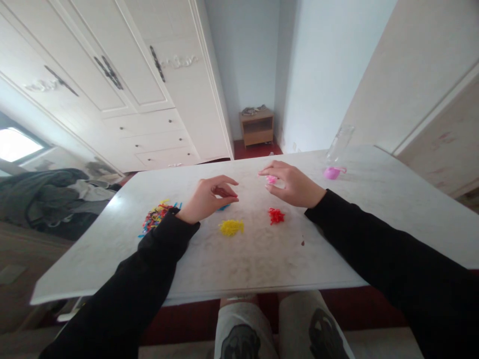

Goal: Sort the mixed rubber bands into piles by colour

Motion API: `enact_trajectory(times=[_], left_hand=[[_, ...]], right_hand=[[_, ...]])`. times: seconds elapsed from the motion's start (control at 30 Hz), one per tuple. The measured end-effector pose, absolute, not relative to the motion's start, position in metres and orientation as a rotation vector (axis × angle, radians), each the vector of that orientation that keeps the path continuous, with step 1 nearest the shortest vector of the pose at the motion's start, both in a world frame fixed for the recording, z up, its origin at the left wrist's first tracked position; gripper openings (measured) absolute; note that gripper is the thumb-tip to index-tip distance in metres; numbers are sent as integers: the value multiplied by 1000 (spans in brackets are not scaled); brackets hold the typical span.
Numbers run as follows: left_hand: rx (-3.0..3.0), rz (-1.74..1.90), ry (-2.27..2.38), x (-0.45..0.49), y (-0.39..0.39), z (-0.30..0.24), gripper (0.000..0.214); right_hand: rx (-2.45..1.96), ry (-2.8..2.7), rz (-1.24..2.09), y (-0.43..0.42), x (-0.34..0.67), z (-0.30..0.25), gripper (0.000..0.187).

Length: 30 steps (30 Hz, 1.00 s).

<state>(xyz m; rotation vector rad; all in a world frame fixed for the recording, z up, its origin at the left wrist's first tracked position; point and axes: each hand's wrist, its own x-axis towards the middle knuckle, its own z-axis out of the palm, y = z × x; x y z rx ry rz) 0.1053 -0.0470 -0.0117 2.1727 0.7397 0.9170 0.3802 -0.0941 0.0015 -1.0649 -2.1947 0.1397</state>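
Observation:
My left hand hovers over the table, thumb and a fingertip pinched together. A speck of red shows at the pinch, too small to name. Partly behind that hand lies a small blue pile. My right hand is curved above a pile of small pink pieces, its thumb and fingers apart. Nearer to me are a pile of thin yellow pieces and a pile of red pieces. A larger mixed-colour heap sits beside my left wrist, partly hidden by the sleeve.
On the white table a clear bottle-like container stands at the back right, with a pink cup-like piece at its base. A small dark bit lies near my right sleeve. Dark clothes are heaped left of the table.

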Motion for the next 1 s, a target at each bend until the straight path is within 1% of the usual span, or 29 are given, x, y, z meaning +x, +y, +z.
enact_trajectory(times=[0.13,0.27,0.43,0.6,0.8,1.0], left_hand=[[2178,930,756,104,-45,-12,34],[2177,930,754,103,-43,-13,35],[2192,932,754,102,-41,-14,33],[2213,910,773,102,-42,-13,33],[2206,889,773,102,-42,-13,37],[2159,859,770,106,-49,-9,42]], right_hand=[[-1224,-2201,99,-82,395,-6,29],[-1330,-2235,129,-77,399,-12,26],[-1369,-2266,159,-75,399,-15,24],[-1374,-2201,105,-73,400,-16,21],[-1286,-2096,63,-77,396,-10,17],[-1001,-2240,243,-97,374,2,15]])
